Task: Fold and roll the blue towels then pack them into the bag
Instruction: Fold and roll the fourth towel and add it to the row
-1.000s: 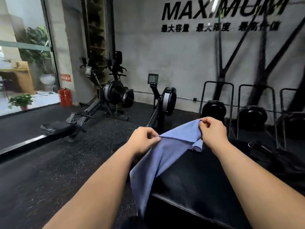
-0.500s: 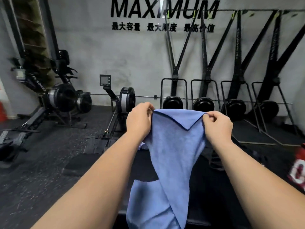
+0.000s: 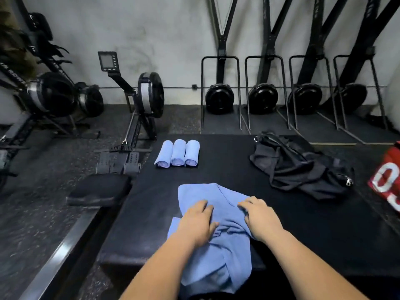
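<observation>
The loose towel (image 3: 218,252) lies crumpled at the near edge of the worktop (image 3: 303,224), its lower part hanging over toward the person. The left hand (image 3: 198,221) rests on it with fingers nearly straight, pressing the cloth down. The right hand (image 3: 260,217) sits on the towel's right side with knuckles arched; I cannot tell whether it pinches a fold or only presses.

The step looks like spreading before folding. To do it well, draw the hanging part up onto the worktop, sweep both hands outward to clear the creases, and square the edges.

Farther off, three rolls (image 3: 177,153) lie side by side, touching. The bag (image 3: 298,165) slumps to their right, well apart, beside a red jersey (image 3: 387,176).
</observation>
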A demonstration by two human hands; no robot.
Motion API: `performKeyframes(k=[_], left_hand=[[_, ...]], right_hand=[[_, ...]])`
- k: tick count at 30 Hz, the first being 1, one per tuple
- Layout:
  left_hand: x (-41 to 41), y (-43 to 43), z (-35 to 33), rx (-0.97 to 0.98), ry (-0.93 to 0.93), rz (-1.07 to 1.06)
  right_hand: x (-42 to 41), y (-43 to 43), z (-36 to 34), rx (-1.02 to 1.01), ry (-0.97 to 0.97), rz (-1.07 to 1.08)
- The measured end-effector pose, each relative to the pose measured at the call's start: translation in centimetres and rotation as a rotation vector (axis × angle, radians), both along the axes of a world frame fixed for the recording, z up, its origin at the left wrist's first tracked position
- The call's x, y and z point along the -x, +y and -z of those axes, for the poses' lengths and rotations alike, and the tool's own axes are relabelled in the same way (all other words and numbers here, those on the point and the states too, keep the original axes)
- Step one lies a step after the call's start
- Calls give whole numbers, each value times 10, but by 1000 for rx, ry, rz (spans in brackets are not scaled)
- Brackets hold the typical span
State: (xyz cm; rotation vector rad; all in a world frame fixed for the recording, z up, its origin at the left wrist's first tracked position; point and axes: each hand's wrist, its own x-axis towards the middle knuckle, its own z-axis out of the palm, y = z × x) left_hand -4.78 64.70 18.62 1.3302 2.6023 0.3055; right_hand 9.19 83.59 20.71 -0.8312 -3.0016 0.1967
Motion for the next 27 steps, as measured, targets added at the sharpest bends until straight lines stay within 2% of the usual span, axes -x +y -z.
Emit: performKeyframes(k=[5, 8, 11, 14, 16, 18, 22, 24, 27], left_hand=[[23, 1, 7, -11, -20, 59], [33, 5, 6, -7, -54, 60], [41, 8, 10, 3, -54, 67], [48, 10, 9, -12, 13, 100], [54, 11, 10, -58, 84, 87], [56, 12, 11, -91, 197, 50], [66, 21, 16, -139, 377, -51], [75, 23, 19, -130, 354, -54], [83, 14, 20, -85, 139, -21]], right_hand=[[15, 15, 10, -64, -33, -66], [27, 28, 12, -48, 52, -33], [46, 41, 9, 71, 284, 161], [65, 54, -9, 337, 629, 537], [69, 55, -19, 506, 725, 607], [66, 45, -16, 464, 665, 420], [48, 29, 22, 154, 233, 28], [48, 45, 34, 104, 137, -44], [55, 65, 35, 47, 41, -98]])
